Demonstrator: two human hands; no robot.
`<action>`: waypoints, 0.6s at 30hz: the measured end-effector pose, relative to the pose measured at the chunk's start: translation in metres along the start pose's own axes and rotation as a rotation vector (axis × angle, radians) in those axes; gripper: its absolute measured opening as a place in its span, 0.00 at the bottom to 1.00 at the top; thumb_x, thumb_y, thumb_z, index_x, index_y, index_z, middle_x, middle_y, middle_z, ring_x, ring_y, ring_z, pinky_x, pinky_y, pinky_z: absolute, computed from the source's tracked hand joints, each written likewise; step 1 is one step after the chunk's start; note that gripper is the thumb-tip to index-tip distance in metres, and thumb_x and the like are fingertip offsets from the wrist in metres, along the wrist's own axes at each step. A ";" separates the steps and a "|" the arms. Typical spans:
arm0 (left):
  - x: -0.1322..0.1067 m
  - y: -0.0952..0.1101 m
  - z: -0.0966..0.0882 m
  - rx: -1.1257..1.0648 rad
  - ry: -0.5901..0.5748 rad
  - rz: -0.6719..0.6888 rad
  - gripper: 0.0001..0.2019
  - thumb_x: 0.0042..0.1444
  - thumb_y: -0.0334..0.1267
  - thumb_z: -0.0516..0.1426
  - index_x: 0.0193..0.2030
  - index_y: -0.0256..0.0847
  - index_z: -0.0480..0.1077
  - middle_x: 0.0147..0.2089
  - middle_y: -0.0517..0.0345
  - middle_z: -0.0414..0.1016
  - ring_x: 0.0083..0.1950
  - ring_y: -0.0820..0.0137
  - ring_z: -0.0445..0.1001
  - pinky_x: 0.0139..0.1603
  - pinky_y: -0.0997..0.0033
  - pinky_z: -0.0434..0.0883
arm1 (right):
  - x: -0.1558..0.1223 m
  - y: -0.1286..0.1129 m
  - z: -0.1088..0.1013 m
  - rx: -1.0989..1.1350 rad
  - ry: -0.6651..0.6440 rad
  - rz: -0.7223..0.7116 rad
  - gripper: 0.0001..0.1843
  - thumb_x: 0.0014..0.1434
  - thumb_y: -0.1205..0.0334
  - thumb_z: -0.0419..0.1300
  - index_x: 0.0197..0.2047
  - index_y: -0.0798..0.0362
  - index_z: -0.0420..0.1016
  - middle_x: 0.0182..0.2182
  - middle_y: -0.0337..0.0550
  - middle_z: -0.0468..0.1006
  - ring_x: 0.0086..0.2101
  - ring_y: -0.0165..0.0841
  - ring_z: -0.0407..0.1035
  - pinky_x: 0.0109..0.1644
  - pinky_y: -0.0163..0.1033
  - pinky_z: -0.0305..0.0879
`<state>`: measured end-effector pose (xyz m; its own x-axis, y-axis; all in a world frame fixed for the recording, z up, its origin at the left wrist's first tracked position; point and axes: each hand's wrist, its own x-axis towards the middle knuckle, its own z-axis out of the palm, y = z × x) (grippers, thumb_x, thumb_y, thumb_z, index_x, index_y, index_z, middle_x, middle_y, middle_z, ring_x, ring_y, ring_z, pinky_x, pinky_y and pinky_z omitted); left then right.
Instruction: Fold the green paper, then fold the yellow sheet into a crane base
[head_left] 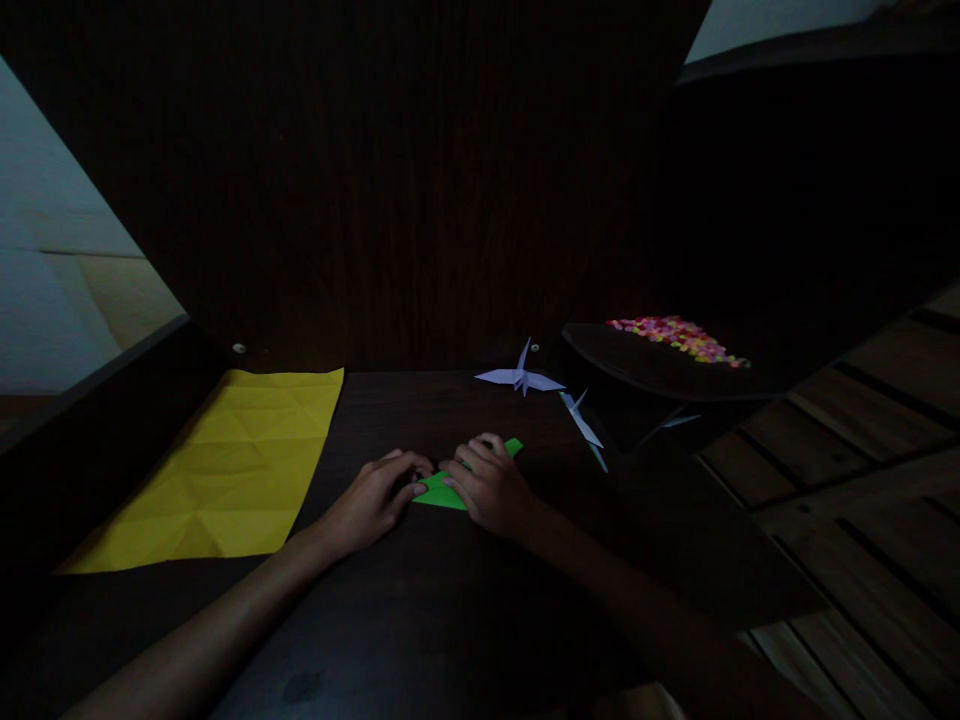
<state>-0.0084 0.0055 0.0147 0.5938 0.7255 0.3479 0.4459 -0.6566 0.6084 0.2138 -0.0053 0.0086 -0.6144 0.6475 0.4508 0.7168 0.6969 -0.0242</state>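
A dark desk bears a creased yellow sheet at left. Near its middle, the person's right hand and left hand, both half closed with fingers curled, hold folded green paper at the desktop. A lilac paper crane lies beyond.

No legible text, labels, numbers or signs.
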 end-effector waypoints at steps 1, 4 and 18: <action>0.000 0.000 0.000 -0.010 0.000 -0.001 0.08 0.63 0.30 0.54 0.47 0.42 0.71 0.44 0.55 0.78 0.45 0.67 0.77 0.47 0.67 0.74 | 0.000 0.000 0.000 0.005 0.005 0.006 0.08 0.68 0.64 0.57 0.44 0.55 0.77 0.36 0.46 0.76 0.41 0.39 0.67 0.52 0.48 0.57; 0.001 -0.001 0.000 -0.022 -0.009 0.004 0.09 0.64 0.29 0.53 0.46 0.42 0.72 0.42 0.56 0.78 0.43 0.67 0.76 0.45 0.67 0.73 | 0.000 0.002 0.002 0.027 0.015 0.030 0.07 0.67 0.63 0.59 0.44 0.53 0.78 0.38 0.46 0.76 0.42 0.39 0.67 0.56 0.51 0.58; 0.002 -0.002 -0.003 0.147 -0.115 0.063 0.24 0.55 0.17 0.52 0.47 0.48 0.79 0.49 0.53 0.75 0.51 0.62 0.73 0.54 0.57 0.69 | -0.004 0.018 0.005 0.110 0.123 0.062 0.14 0.58 0.59 0.69 0.47 0.51 0.78 0.52 0.50 0.76 0.57 0.48 0.64 0.67 0.67 0.49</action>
<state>-0.0103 0.0087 0.0159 0.6924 0.6593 0.2931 0.4935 -0.7291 0.4742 0.2275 0.0056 0.0018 -0.5198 0.6525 0.5514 0.7078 0.6904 -0.1498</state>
